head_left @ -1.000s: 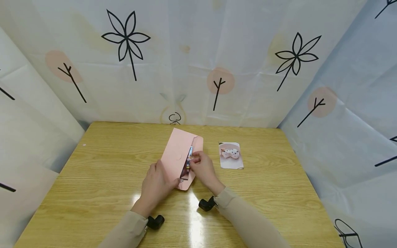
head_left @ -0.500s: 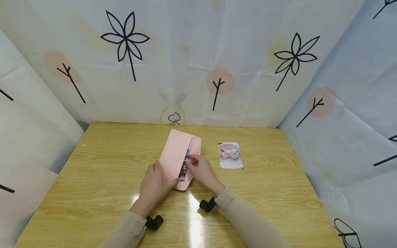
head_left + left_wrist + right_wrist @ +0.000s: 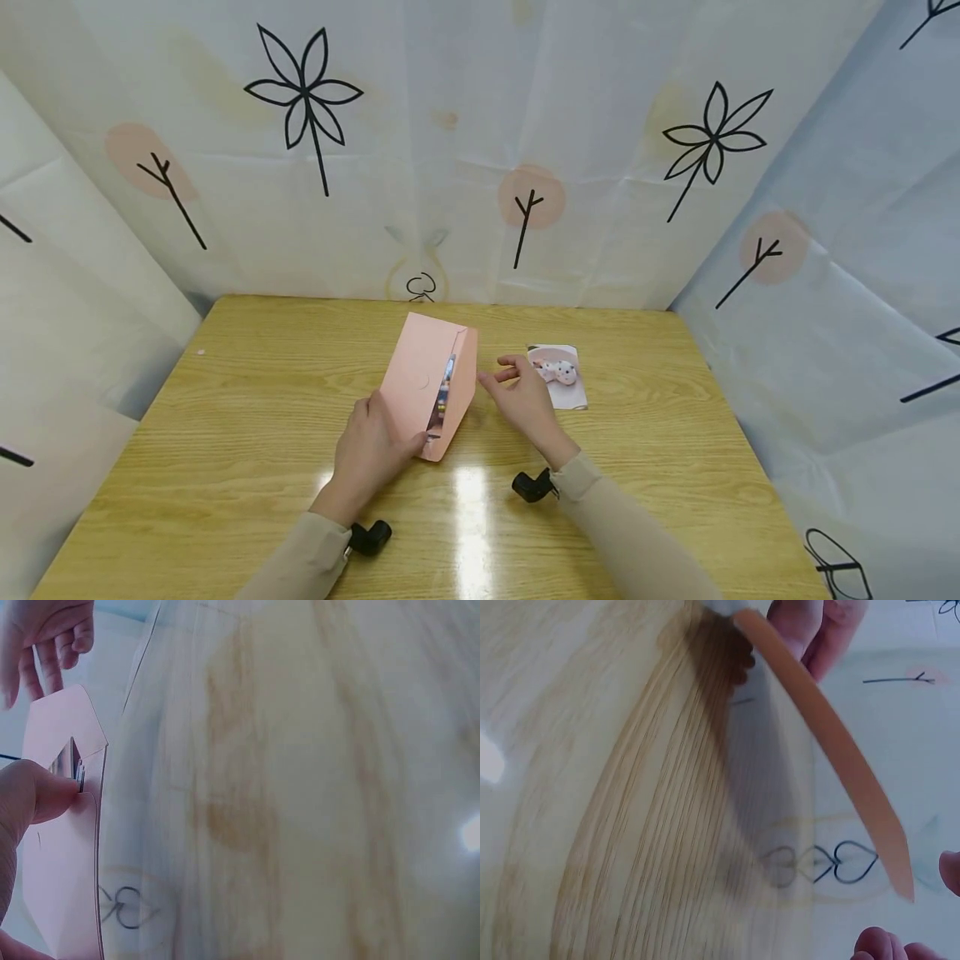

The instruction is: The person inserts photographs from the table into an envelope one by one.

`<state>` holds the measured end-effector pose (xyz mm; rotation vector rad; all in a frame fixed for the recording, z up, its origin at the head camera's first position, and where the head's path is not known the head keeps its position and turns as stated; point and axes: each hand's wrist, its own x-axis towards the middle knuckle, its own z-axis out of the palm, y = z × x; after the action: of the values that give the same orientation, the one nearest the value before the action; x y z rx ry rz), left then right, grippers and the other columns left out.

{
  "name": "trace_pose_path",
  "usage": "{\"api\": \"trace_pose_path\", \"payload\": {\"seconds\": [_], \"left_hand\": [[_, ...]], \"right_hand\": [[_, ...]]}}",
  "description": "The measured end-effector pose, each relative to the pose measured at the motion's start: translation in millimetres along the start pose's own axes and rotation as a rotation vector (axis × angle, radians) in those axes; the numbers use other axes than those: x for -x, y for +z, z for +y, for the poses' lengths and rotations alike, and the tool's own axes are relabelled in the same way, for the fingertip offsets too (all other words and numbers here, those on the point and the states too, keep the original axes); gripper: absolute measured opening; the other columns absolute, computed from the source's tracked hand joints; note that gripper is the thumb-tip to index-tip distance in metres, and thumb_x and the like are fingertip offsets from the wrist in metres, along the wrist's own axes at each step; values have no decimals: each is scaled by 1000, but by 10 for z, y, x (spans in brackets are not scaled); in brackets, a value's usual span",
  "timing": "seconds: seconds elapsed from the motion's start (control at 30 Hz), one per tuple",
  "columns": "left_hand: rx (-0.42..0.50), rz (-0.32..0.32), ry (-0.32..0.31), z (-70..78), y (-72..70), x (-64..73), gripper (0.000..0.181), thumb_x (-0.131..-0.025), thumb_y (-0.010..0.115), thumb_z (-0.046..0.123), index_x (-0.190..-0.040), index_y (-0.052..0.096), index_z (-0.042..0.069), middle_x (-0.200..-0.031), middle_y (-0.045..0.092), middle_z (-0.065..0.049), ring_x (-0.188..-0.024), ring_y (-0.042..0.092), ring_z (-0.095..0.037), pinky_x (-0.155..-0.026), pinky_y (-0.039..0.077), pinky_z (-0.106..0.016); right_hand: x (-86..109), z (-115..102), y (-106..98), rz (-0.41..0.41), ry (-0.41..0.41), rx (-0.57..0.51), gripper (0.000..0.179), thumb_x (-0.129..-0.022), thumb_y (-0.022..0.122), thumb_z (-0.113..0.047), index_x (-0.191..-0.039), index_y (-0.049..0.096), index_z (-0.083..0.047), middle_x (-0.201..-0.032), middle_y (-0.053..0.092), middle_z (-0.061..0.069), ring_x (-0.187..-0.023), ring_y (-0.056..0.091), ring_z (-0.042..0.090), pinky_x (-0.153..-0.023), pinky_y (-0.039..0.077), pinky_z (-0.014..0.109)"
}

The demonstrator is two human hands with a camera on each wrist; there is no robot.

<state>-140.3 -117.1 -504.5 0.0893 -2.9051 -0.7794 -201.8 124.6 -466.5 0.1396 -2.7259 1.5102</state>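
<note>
A pink envelope (image 3: 416, 375) is tilted above the table, its flap (image 3: 840, 757) spread out to the right. My left hand (image 3: 371, 446) grips its lower left part, thumb across the front by the opening. Colourful printed cards or photos (image 3: 444, 396) show in that slot; how many I cannot tell. In the left wrist view the thumb (image 3: 37, 795) presses at their edge. My right hand (image 3: 528, 404) is just right of the flap, apart from it, with loosely bent fingers and nothing held. Beside that hand a photo card (image 3: 566, 375) with a white spotted bow lies on the table.
The wooden table (image 3: 262, 400) has a shiny glare patch near its front middle. A small pale scrap (image 3: 201, 352) lies at the left edge. Patterned white cloth (image 3: 600, 167) hangs behind and at both sides. Each wrist carries a black camera mount (image 3: 531, 486).
My right fingers, which were at the cards in the envelope's slot, have come away to the right. The envelope has shifted slightly left and its flap has tilted up.
</note>
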Motion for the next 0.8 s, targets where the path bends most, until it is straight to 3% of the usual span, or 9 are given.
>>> {"api": "trace_pose_path", "payload": {"seconds": [0.4,0.8], "left_hand": [[10,-28,-16,-62,1,-4,105,-71,74,56,-139,32,-11,-127,44,-30,-110,51,-41,-85,47,-54],[14,-21,-7,-75,-17,2,104,-70,74,56,-138,34,-11,-124,46,-29,-106,53,-39,-83,48,-53]], "right_hand": [[-72,389,-351,74,81,94,71,-83,67,-57,-130,53,-6,-101,62,7,-88,61,20,-71,50,36],[-140,633,-592,141,158,96,67,-84,70,-49,-129,51,-4,-109,59,13,-97,58,26,-80,48,41]]}}
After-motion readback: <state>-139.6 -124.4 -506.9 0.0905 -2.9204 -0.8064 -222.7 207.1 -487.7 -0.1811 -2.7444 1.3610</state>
